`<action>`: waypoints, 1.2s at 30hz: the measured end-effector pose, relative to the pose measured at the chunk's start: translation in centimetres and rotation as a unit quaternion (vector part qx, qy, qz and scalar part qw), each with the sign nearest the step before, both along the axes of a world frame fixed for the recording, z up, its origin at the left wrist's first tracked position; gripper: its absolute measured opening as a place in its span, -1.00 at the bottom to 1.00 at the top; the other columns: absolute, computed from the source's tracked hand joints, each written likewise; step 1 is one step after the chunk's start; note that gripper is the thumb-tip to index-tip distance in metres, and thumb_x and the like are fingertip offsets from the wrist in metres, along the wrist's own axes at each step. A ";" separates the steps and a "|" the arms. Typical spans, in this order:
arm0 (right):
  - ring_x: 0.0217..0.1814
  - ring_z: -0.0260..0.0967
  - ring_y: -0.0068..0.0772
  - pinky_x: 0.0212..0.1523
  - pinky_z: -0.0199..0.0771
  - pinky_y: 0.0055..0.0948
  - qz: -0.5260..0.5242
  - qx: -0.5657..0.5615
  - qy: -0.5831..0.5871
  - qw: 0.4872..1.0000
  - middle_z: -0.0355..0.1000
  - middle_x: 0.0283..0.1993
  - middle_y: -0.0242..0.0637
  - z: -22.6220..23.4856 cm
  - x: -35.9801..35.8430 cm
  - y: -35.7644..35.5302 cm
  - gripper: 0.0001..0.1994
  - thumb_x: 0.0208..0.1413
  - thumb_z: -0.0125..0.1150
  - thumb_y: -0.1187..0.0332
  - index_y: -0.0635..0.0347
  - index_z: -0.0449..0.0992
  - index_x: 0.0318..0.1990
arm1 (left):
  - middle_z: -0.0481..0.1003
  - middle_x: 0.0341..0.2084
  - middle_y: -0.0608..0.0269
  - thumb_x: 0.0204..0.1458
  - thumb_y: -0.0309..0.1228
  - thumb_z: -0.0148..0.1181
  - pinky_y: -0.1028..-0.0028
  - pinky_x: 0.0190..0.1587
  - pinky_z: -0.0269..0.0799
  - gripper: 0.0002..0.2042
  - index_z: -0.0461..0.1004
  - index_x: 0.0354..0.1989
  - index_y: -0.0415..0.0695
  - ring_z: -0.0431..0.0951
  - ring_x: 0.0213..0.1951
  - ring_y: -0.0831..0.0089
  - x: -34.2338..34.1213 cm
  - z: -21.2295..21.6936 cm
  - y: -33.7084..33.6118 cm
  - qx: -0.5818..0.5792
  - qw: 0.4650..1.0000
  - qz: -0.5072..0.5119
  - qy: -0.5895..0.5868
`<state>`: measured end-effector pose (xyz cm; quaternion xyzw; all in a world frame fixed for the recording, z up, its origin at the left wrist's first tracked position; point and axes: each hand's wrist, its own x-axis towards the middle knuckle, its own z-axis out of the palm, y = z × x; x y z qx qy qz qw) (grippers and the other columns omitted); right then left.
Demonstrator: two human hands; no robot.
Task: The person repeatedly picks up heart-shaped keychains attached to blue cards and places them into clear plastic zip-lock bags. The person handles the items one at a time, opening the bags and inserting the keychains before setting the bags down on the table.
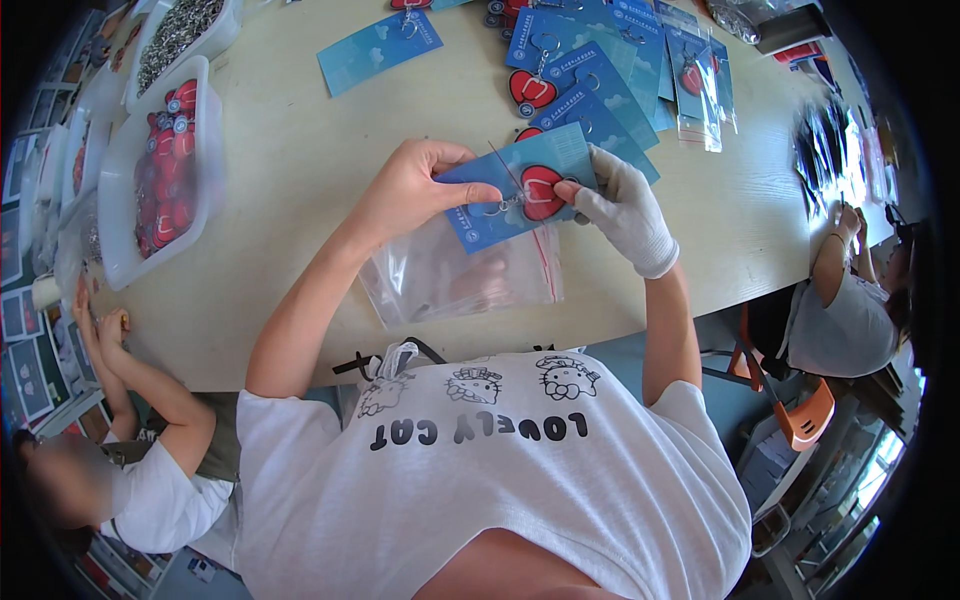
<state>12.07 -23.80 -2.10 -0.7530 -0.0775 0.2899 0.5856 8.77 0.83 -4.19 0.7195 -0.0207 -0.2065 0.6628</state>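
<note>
Between my hands is a blue printed card (548, 152), tilted, with a red heart-shaped keychain (541, 190) lying on its face. My bare left hand (420, 190) pinches the card's left end, its thumb close to the keychain's metal ring and chain. On my right hand (632, 212) is a white glove with the fingertips uncovered; it grips the card's right end, thumb pressed on the red charm. Beneath both hands, a clear zip bag (450, 285) with a red seal line lies on the table. Beyond, several blue cards with red keychains (580, 75) lie overlapped.
A white bin (205, 150) of red charms stands at the left, behind it another bin of metal rings (185, 40). One blue card (380, 55) lies apart. Clear bags (712, 100) lie at the far right. Co-workers sit left (165, 490) and right (845, 310). An orange chair (805, 412) stands right.
</note>
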 end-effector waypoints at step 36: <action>-0.37 0.42 -0.55 -0.37 0.37 -0.64 -0.258 0.168 -0.125 0.943 0.48 -0.33 -0.28 -0.8 0.9 -8.7 -0.80 0.09 0.10 0.53 0.37 0.44 -0.12 | 0.46 -0.24 0.25 0.01 -0.39 0.26 0.54 -0.30 0.36 -0.68 0.45 -0.05 -0.17 0.47 -0.32 0.54 5.7 2.6 -5.2 0.135 0.922 0.084 -0.354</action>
